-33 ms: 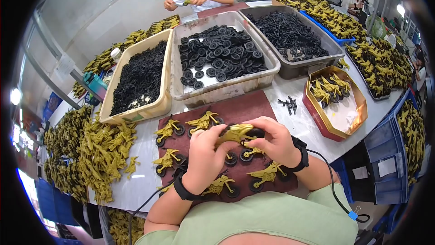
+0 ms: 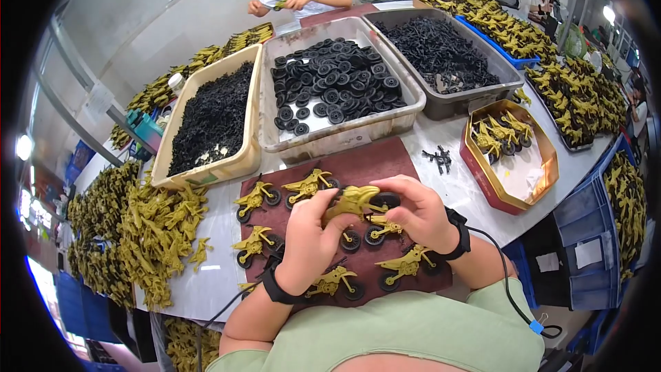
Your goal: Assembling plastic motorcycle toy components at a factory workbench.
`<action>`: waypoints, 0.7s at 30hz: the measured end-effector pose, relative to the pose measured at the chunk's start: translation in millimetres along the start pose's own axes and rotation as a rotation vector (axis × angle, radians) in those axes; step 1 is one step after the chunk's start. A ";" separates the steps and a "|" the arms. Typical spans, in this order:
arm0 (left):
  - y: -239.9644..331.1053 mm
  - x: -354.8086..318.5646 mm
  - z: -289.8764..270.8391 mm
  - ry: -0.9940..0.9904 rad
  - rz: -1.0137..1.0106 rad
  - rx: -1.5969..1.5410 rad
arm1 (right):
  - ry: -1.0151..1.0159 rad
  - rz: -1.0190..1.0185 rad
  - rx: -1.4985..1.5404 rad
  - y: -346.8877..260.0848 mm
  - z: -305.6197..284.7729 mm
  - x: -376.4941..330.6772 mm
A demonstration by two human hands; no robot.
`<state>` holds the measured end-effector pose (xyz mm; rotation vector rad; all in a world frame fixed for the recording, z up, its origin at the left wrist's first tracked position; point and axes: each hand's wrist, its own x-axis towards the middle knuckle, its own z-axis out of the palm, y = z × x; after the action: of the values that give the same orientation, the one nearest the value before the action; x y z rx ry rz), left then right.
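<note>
Maroon mat (image 2: 385, 162) at the table's six o'clock edge holds finished toy bikes. Left hand (image 2: 306, 245) and right hand (image 2: 420, 214) both pinch one olive bike (image 2: 354, 201) above it, a black wheel (image 2: 387, 200) at its three o'clock end. Pressed crooked, that wheel might pop off and roll away.

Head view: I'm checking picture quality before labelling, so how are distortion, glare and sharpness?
Head view: strong fisheye, table edge bows, corners black; bright lamp glare at right rim; both hands and the olive toy motorbike between them sharp.
</note>
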<state>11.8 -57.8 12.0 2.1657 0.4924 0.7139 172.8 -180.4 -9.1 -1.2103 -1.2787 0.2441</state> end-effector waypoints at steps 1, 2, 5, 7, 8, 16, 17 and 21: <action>6.4 0.5 -3.1 -0.054 -0.102 -0.307 | 0.050 0.011 0.172 0.7 -0.1 0.8; 5.3 0.3 -4.2 -0.057 -0.102 -0.305 | 0.053 0.012 0.173 0.5 -2.8 1.1; -1.9 -2.5 -5.2 -0.090 -0.050 -0.350 | -0.036 -0.055 -0.073 -3.4 -11.5 0.8; -1.7 -4.2 -1.5 -0.087 -0.059 -0.265 | -0.014 -0.076 -0.117 -7.0 -10.5 -0.6; -1.5 -4.9 0.8 -0.082 -0.067 -0.181 | 0.006 -0.098 -0.163 -7.8 -9.2 -1.6; 1.0 -5.7 16.8 -0.045 0.041 -0.667 | 0.039 -0.137 -0.153 -7.4 -2.7 -5.5; 0.9 -5.7 16.9 -0.021 0.072 -0.638 | 0.038 -0.133 -0.147 -7.0 -2.2 -5.7; -2.3 -4.8 13.1 0.032 0.212 -0.408 | 0.038 -0.153 -0.164 -5.0 0.3 -6.4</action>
<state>16.1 -66.4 1.6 1.8373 0.1157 0.8809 168.0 -186.9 -9.1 -1.2418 -1.3712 0.0042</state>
